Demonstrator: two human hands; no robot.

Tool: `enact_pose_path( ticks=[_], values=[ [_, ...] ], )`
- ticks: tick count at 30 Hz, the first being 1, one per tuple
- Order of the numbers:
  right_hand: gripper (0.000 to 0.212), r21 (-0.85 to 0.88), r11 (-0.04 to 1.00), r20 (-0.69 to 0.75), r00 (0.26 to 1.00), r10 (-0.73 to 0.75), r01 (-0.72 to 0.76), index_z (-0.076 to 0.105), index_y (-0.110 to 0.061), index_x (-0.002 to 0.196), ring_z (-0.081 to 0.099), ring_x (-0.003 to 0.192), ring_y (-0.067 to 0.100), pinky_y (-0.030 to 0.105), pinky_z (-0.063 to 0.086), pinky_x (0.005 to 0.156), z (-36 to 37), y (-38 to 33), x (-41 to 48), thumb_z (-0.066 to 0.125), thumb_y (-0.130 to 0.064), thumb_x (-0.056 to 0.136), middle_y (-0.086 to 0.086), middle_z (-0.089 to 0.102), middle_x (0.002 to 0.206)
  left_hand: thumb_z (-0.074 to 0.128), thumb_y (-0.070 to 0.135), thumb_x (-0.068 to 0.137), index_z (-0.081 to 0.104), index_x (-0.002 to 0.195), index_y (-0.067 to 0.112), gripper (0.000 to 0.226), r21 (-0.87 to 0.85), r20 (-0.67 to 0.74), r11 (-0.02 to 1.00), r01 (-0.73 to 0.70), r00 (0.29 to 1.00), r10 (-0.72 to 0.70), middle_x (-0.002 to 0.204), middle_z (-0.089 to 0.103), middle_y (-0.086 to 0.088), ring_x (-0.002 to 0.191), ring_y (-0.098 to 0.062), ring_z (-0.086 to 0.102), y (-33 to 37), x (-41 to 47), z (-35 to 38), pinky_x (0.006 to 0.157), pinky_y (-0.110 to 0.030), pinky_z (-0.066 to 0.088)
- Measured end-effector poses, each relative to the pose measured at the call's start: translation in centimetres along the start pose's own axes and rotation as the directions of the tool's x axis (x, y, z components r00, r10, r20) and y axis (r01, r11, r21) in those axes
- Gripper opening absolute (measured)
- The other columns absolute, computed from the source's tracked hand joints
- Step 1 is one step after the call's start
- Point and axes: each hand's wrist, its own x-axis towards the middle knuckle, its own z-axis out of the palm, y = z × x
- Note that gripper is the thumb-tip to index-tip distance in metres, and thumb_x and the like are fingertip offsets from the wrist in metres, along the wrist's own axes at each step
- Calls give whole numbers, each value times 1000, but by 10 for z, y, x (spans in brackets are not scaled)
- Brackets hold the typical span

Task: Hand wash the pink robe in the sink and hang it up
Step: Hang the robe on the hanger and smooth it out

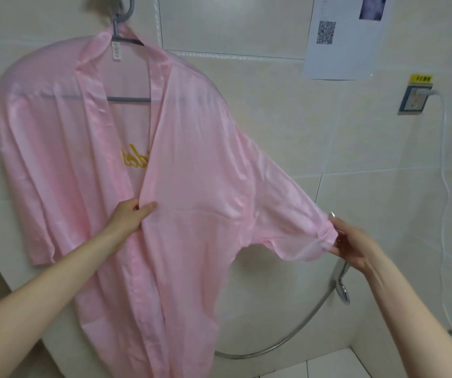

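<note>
Left hand (133, 212) pinches pink robe (192, 165) front edge; right hand (351, 246) pinches sleeve cuff, stretched sideways

The robe (192, 186) hangs before you on a hanger (126, 31), against the wall (274, 118). Your left hand (132, 214) pinches its front edge at mid-height. Your right hand (353, 246) holds the cuff of the sleeve, drawn out to your right. Below that cuff lies a shower head (342, 287), its hose (287, 336) curving down and left. At upper right a paper sheet (342, 36) is on the wall. A socket (413, 99) sits below it, its cable (444, 159) running down.
</note>
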Motion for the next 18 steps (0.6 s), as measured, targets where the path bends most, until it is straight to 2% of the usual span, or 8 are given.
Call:
enact_pose_path(
  ticks=[3, 6, 8, 10, 12, 14, 16, 18],
  values=[
    [16, 52, 997, -63, 996, 64, -60, 64, -10, 91, 66, 50, 11, 25, 53, 42, -1, 19, -2, 60, -25, 92, 0, 70, 62, 59, 10, 90, 60, 103, 4, 14, -8, 34, 1000, 10, 999, -10, 86, 62, -11, 58, -4, 58, -1, -1, 4, 56, -15, 51],
    [14, 176, 977, -42, 991, 130, -121, 65, -8, 90, 68, 53, 12, 26, 54, 43, 1, 36, -5, 71, -17, 82, 5, 70, 76, 58, 9, 91, 61, 100, 4, 11, -20, 47, 1000, 11, 999, -10, 80, 61, -9, 51, 1, 58, 0, -3, 9, 51, -12, 48],
    [53, 372, 917, 102, 988, 116, -146, 66, -1, 90, 70, 62, 17, 26, 55, 47, 4, 42, -8, 93, -2, 44, 10, 71, 86, 57, 8, 91, 61, 98, 5, 8, -36, 68, 999, 12, 998, -9, 79, 61, -7, 49, 4, 57, 2, -4, 12, 51, -12, 49],
    [82, 567, 812, 212, 977, 21, -140, 62, 3, 96, 68, 62, 18, 23, 51, 46, 3, 45, -3, 91, 10, 19, 13, 70, 86, 57, 7, 91, 61, 91, 8, 4, -38, 82, 999, 11, 997, -7, 78, 61, -7, 48, 5, 56, 3, -5, 14, 50, -12, 48],
    [74, 737, 655, 253, 967, -39, -167, 60, 5, 95, 62, 58, 15, 20, 52, 51, 2, 49, 2, 83, 24, 27, 13, 66, 81, 56, 7, 91, 60, 91, 8, 4, -45, 85, 999, 11, 996, -7, 78, 60, -7, 47, 5, 56, 4, -5, 16, 49, -12, 48],
    [64, 711, 681, 261, 965, -24, -175, 58, 1, 91, 59, 58, 12, 16, 52, 58, 1, 53, 2, 73, 33, 38, 8, 61, 75, 56, 8, 91, 60, 96, 7, 6, -44, 87, 999, 10, 996, -6, 79, 60, -7, 47, 6, 56, 5, -5, 17, 49, -11, 47],
    [47, 515, 846, 274, 962, -9, -139, 53, -3, 79, 52, 53, 5, 12, 48, 62, -2, 58, -1, 68, 31, 51, 0, 55, 64, 56, 8, 92, 59, 98, 7, 8, -48, 96, 999, 14, 995, -10, 79, 61, -5, 48, 6, 57, 6, -6, 18, 49, -12, 48],
    [37, 593, 728, 370, 919, 134, -344, 56, -2, 78, 56, 51, 4, 18, 50, 53, 13, 56, -9, 73, 24, 57, -2, 60, 59, 56, 7, 92, 59, 100, 7, 9, -60, 107, 998, 25, 994, -18, 79, 61, -4, 49, 5, 58, 7, -7, 19, 50, -12, 49]
  ],
)
